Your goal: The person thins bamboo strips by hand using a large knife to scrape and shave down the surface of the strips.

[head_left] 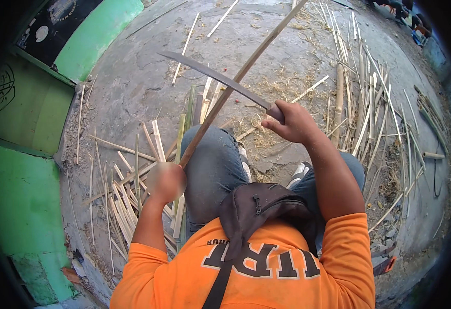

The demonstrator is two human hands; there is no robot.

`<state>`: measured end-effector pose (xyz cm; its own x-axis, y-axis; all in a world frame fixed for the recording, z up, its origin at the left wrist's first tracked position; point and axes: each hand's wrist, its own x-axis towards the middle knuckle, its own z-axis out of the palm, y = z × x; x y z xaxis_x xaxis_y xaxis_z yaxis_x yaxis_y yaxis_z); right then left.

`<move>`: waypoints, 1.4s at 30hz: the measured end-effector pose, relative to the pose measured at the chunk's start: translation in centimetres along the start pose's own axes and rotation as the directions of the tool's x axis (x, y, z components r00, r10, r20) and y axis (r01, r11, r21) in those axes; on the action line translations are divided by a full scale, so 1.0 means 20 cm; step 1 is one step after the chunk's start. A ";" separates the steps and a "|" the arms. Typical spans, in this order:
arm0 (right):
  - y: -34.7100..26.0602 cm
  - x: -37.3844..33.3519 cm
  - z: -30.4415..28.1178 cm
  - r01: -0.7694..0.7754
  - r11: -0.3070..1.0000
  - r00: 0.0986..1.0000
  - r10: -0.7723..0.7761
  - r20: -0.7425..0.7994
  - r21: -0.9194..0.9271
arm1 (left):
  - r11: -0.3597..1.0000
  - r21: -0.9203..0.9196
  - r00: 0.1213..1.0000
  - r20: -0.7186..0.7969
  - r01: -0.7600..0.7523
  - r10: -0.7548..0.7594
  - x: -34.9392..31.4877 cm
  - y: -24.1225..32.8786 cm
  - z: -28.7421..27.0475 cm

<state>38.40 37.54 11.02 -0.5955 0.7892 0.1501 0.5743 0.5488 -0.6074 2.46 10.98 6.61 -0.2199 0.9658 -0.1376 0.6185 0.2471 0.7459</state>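
A slip of the machete (248, 94), gripped in the closed right hand (292, 121), down the wooden strip (257, 59) running toward one o'clock could cut the left hand (167, 181) wrapped round its end.

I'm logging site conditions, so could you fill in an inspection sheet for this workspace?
Surface: rough concrete floor, scattered with pale shavings.
Job's things: a long bamboo strip and a machete; the blade crosses the strip in view, contact unclear.
Clutter: cut strips heaped by the left knee; more loose lengths spread on the right.
Hands: left hand, partly blurred, closed around the strip's lower end; right hand gripping the machete's handle.
Cables: none identifiable.
Surroundings: green wall at left; upper-right items unclear.
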 end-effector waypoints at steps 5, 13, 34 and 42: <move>-0.07 -0.07 -0.04 0.082 0.996 0.986 -0.086 0.143 0.034 | 0.949 -0.252 0.970 0.194 0.192 -0.145 -0.09 0.07 -0.08; -0.06 -0.05 -0.06 0.053 0.993 0.967 -0.025 0.253 -0.106 | 0.785 -0.344 0.840 0.384 0.516 -0.383 -0.21 0.27 -0.15; -0.04 -0.07 -0.11 0.020 0.995 0.983 -0.002 0.186 -0.099 | 0.939 0.336 0.994 -0.045 -0.080 0.101 -0.24 0.27 -0.09; -0.11 -0.12 -0.08 0.000 0.996 0.972 0.019 0.233 -0.084 | 0.868 0.488 0.959 -0.278 0.093 0.053 -0.25 0.19 0.07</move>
<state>39.50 34.83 13.20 -0.6986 0.7140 -0.0474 0.6193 0.5700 -0.5399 7.02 7.29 9.22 -0.3879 0.9174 0.0887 0.8843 0.3433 0.3166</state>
